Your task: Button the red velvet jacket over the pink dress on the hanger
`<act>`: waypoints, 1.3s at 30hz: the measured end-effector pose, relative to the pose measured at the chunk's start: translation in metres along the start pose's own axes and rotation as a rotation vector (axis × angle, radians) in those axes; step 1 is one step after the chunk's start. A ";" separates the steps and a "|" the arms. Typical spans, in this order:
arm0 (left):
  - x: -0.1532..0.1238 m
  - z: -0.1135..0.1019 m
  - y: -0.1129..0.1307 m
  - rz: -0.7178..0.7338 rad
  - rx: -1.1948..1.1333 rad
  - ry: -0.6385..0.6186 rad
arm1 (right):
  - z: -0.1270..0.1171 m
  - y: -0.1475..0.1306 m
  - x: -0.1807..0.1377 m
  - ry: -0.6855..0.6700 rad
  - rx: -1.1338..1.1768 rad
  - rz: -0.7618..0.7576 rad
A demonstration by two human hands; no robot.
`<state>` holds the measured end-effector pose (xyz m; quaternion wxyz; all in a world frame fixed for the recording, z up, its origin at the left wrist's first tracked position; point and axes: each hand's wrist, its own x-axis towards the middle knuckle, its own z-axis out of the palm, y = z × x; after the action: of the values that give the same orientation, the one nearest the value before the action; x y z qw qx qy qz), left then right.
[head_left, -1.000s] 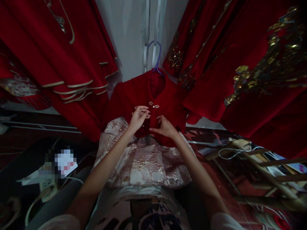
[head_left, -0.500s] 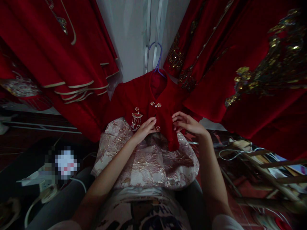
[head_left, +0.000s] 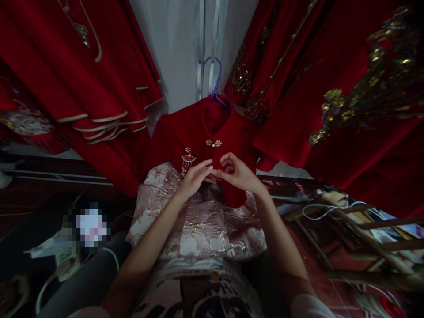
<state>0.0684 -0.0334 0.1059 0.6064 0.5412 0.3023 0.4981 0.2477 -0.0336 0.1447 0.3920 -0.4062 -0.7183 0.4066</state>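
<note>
A red jacket hangs on a purple hanger, its lower part over a patterned, shiny cloth on my lap. My left hand reaches to the jacket's front opening, thumb and fingers closed at the edge. Against its fingertips, my right hand has thumb and index finger pinched together at the same edge, its other fingers curled. The exact bit between the fingertips is hidden. A pearl-flower clasp sits above the hands at the collar, and a beaded tassel brooch lies left of them.
Red garments with pale trim hang at the left, and red garments with gold sequins at the right. A power strip with cables is at lower left. A wooden rack stands at lower right.
My right hand has moved left from the jacket's right side to meet my left hand at the front opening. The lower clasp is now covered by the hands.
</note>
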 end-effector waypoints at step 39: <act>0.052 -0.083 -0.023 0.091 0.127 0.592 | 0.075 0.051 0.095 0.300 0.024 -0.094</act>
<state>0.0165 0.0463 0.0731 0.4340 0.4223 0.4718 0.6409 0.1599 0.0498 0.0940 0.5182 -0.4237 -0.6651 0.3312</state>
